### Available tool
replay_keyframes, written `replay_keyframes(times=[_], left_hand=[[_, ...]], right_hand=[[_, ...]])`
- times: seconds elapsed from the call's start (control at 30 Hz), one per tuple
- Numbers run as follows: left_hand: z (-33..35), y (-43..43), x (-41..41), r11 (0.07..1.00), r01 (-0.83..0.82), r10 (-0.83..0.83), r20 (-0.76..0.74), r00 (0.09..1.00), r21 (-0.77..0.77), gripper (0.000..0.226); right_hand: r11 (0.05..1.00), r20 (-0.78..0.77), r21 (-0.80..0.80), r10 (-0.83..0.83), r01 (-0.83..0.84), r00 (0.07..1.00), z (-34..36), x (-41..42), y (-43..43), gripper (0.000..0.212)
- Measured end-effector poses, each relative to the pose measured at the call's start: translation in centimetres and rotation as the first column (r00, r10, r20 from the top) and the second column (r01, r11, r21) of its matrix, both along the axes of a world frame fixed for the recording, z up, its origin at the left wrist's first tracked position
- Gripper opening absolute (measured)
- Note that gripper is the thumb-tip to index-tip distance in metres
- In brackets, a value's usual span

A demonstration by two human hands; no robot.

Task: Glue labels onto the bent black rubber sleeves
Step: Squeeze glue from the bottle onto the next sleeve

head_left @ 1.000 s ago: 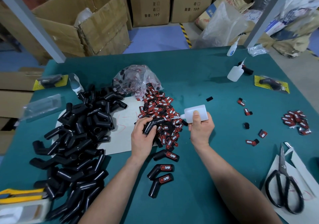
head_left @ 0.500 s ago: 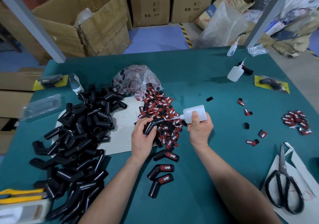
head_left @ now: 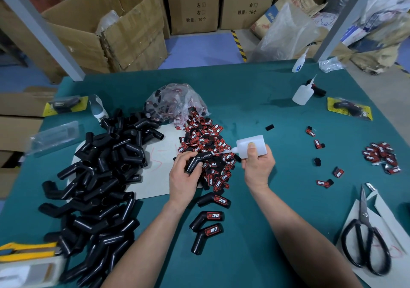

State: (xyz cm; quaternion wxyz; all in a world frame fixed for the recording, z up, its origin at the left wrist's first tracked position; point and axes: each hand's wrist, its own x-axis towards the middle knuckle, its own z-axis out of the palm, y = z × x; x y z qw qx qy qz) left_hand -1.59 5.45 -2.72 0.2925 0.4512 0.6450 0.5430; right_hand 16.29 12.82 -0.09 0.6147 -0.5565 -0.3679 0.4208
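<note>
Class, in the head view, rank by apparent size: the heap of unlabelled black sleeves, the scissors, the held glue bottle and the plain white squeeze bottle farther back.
1. heap of unlabelled black sleeves
2. scissors
3. held glue bottle
4. plain white squeeze bottle; farther away, so its real size is unsure.

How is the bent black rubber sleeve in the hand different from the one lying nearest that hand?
The held bent black rubber sleeve shows no label; the lying sleeve bears a red-and-black label. The left hand grips the held sleeve; the lying sleeve rests on the green table. The white glue bottle in the right hand points its nozzle at the held sleeve, not the lying one. Both are black, bent tubes.
</note>
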Motion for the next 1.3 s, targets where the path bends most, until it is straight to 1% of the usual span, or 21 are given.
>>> replay_keyframes(times=[0.4,0.6,0.77,0.87,1.0,1.1,1.2,1.3], left_hand=[[0.14,-0.05,0.02,1.0,0.008,-0.008,0.007,1.0,-0.009,0.041],[0.03,-0.04,-0.04,1.0,0.008,-0.008,0.006,1.0,-0.006,0.041],[0.08,0.03,-0.03,1.0,0.009,-0.009,-0.001,1.0,0.011,0.047],[-0.05,0.05,-0.04,1.0,0.008,-0.008,-0.005,1.0,0.011,0.048],[-0.01,0.11,-0.03,1.0,0.005,-0.004,-0.017,1.0,0.018,0.042],[0.15,0.13,0.0,1.0,0.002,-0.001,-0.034,0.999,0.022,0.038],[0.18,0.11,0.01,1.0,0.001,-0.001,-0.036,0.999,0.019,0.039],[0.3,0.07,0.02,1.0,-0.007,0.008,-0.039,0.999,0.025,0.042]], right_hand=[[1.0,0.048,-0.014,0.002,-0.001,0.999,-0.26,0.15,0.04,0.039],[1.0,0.022,-0.01,0.026,-0.026,0.999,-0.36,-0.03,-0.17,0.037],[1.0,0.012,-0.014,-0.017,0.017,1.0,-0.1,0.33,0.13,0.039],[1.0,0.01,-0.018,-0.015,0.016,1.0,-0.09,0.32,0.14,0.039],[1.0,-0.001,-0.018,-0.01,0.01,1.0,-0.11,0.14,0.08,0.039],[0.999,-0.003,-0.034,-0.022,0.022,1.0,-0.19,0.23,0.23,0.032],[0.999,-0.003,-0.047,-0.026,0.025,1.0,-0.24,0.29,0.27,0.027],[0.999,0.009,-0.041,-0.019,0.019,1.0,-0.13,0.29,0.19,0.032]])
